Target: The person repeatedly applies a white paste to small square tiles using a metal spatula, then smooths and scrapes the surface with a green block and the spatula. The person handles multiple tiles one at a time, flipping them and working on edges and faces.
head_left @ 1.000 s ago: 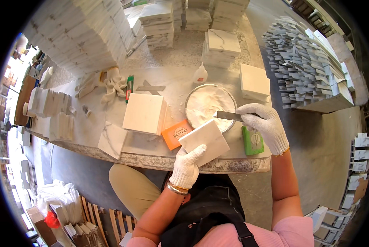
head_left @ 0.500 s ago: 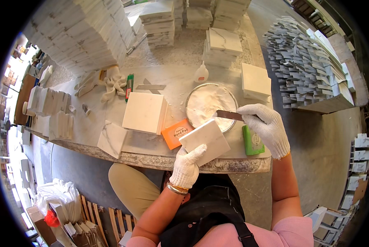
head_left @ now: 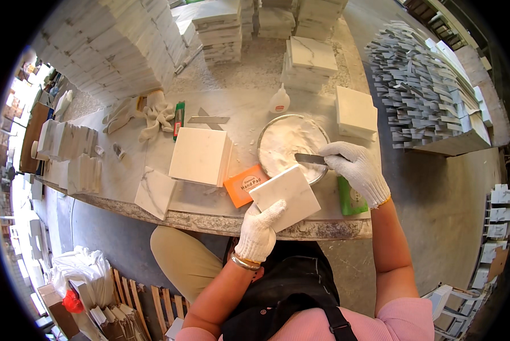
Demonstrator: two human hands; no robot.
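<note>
My left hand (head_left: pixel 259 232), in a white knit glove, grips a square white marble tile (head_left: pixel 288 199) at its near left side, tilted over the table's front edge. The thumb lies on top; the other fingers are hidden beneath. Gloved too, my right hand (head_left: pixel 357 170) pinches a flat metal scraper blade (head_left: pixel 310 159). Its tip is over the round tub (head_left: pixel 261 136) of white paste (head_left: pixel 292 139), beyond the tile; whether it touches the paste I cannot tell. An orange hand pad (head_left: pixel 246 186) lies left of the tile, and a green pad (head_left: pixel 351 199) is partly under my right hand.
A tile stack (head_left: pixel 201 154) stands left of the tub, another stack (head_left: pixel 355 112) to its right. Behind the tub is a white squeeze bottle (head_left: pixel 280 101). Spare gloves (head_left: pixel 155 116), crossed metal blades (head_left: pixel 208 119) and a loose tile (head_left: pixel 155 192) lie leftward. Tall tile piles (head_left: pixel 112 45) rise at the back.
My right hand has moved left and slightly nearer with the scraper blade, bringing its tip further over the tub. My left hand and the tile have barely shifted.
</note>
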